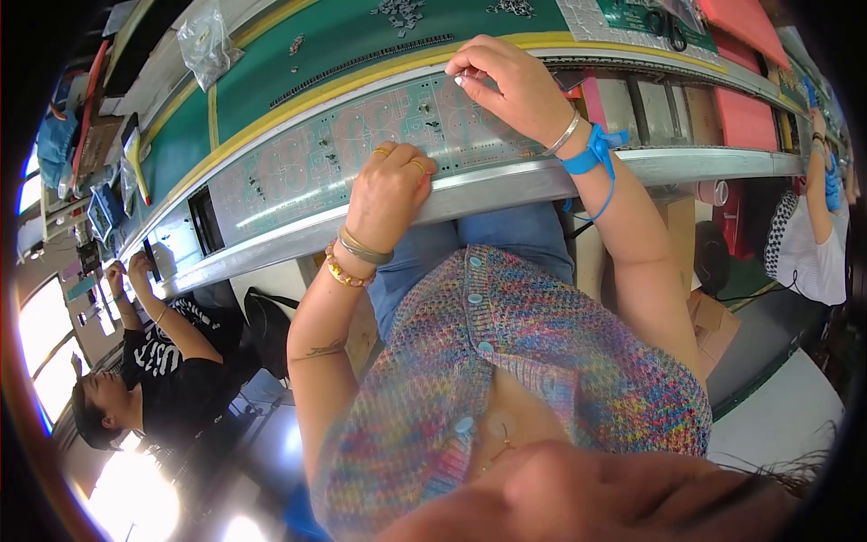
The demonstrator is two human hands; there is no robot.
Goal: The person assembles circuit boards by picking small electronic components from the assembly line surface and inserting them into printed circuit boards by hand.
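A long, pale circuit board panel (280, 167) with reddish printed outlines lies along the metal rails in front of me, a few small dark parts standing on it. My left hand (390, 191) rests over its near edge, fingers curled; whatever they hold is hidden. Above the board's far edge, my right hand (515, 86) has thumb and fingertips drawn together in a pinch, on something too small to name. A blue wrist strap (591, 154) with a cord circles my right wrist. Beyond the board, a long strip of black components (361, 69) lies on the green mat (262, 86).
Small grey parts (397, 14) and thin metal pieces (511, 7) lie in heaps at the back. A clear plastic bag (206, 43) is at the far left, pink foam (745, 117) at the right. The near metal rail (506, 188) borders my lap. Co-workers sit on both sides.
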